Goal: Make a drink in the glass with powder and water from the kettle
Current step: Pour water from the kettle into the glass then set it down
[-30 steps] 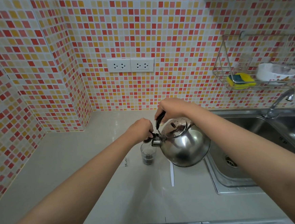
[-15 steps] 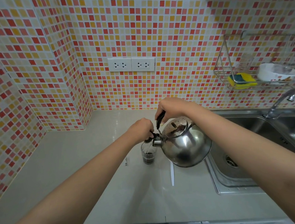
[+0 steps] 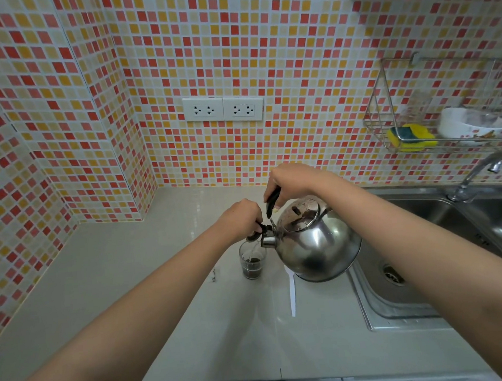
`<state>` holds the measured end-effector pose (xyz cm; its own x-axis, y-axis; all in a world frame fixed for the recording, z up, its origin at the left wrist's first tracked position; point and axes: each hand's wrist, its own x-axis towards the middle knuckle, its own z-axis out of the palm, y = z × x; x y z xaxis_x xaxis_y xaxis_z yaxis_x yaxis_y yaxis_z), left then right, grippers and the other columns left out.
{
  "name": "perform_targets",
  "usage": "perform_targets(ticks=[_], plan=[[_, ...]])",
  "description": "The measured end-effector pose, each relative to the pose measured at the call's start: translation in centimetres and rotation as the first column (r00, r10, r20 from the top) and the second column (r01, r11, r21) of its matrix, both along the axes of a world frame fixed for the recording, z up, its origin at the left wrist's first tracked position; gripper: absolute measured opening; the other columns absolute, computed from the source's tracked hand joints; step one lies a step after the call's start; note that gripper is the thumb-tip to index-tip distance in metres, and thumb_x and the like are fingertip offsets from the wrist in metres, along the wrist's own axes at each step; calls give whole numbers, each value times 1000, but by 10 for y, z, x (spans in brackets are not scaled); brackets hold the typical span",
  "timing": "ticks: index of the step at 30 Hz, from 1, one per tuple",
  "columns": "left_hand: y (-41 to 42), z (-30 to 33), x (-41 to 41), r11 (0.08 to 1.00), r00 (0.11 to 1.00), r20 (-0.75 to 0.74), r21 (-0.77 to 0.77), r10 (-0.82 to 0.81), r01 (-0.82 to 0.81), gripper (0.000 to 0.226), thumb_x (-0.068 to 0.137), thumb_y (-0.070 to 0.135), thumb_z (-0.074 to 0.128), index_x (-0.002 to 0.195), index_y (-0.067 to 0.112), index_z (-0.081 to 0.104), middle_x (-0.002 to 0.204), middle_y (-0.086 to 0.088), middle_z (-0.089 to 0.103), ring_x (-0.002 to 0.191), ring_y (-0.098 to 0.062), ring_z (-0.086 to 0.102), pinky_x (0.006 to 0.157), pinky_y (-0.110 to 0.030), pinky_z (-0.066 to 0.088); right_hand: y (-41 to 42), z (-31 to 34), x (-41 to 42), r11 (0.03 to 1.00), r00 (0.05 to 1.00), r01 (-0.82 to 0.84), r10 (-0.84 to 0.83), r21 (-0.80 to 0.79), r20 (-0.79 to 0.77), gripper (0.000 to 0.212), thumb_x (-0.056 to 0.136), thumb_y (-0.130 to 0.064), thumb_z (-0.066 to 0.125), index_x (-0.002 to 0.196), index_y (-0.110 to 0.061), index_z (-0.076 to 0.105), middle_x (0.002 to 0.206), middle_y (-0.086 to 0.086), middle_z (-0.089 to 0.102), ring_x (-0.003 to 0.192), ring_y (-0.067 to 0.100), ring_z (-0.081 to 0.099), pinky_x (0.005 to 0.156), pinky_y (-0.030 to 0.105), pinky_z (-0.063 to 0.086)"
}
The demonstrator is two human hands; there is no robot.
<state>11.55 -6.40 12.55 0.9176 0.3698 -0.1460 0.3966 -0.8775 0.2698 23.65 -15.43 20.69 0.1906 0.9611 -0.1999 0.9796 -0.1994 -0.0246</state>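
A shiny steel kettle (image 3: 317, 242) hangs tilted to the left over the counter, its spout above a small clear glass (image 3: 252, 262). My right hand (image 3: 288, 181) grips the kettle's black handle from above. My left hand (image 3: 241, 219) pinches the black cap at the spout tip. A thin stream of water runs into the glass, which holds dark brown liquid in its lower part. The glass stands upright on the beige counter (image 3: 161, 287).
A white plastic spoon (image 3: 291, 292) lies on the counter under the kettle, and a small torn scrap (image 3: 214, 275) lies left of the glass. The steel sink (image 3: 430, 266) and tap (image 3: 477, 175) are at right. Above hangs a wire rack (image 3: 387, 101) with a sponge and a bowl.
The kettle has stayed tilted over the glass with both hands in the same grip. The dark liquid in the glass stands slightly higher.
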Motion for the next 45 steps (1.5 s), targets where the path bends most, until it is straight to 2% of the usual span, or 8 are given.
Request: perform_targets(ticks=[8,26,32,38,41,45], plan=[[-3,1,1,1000,1000,-12,-7,0,-1,30,88,14,66,117,7,68,112,-15,69,99,-31,65,83,-37,53,1,-1,1,1000,1000,5,-6,-18,-11,31,77,-22,76,107,-25,73,97,-10,74,74,8,55,53,19,35],[-1,1,6,1000,1000,-10,-10,-15,15,27,89,16,65,114,6,70,113,-15,69,102,-32,64,87,-37,53,3,0,5,999,1000,27,-27,-22,5,32,75,-24,78,107,-27,73,101,-10,74,81,11,58,53,21,37],[-1,0,5,1000,1000,-19,13,-25,25,27,89,15,65,114,7,70,112,-15,69,100,-32,64,85,-38,53,4,-1,3,999,1000,27,-27,-35,0,32,75,-23,77,107,-26,73,101,-9,74,81,11,59,65,27,45],[-1,0,5,1000,1000,-14,19,-15,15,30,89,15,65,117,8,68,115,-14,68,101,-31,64,84,-37,53,3,0,3,999,1000,22,-22,-30,9,32,76,-23,77,107,-26,73,102,-9,73,83,12,59,60,25,42],[-1,0,5,1000,1000,-19,17,-9,9,30,89,14,65,118,8,67,116,-14,68,102,-31,64,85,-37,54,3,0,3,999,1000,25,-25,-25,9,32,76,-23,77,107,-26,73,101,-9,74,83,11,59,64,27,45],[-2,0,6,1000,1000,-17,14,-3,3,31,89,15,64,119,8,67,116,-13,67,102,-30,64,85,-36,53,2,0,3,999,1000,25,-25,-24,5,31,75,-23,77,106,-26,73,100,-9,74,81,11,58,61,25,42]])
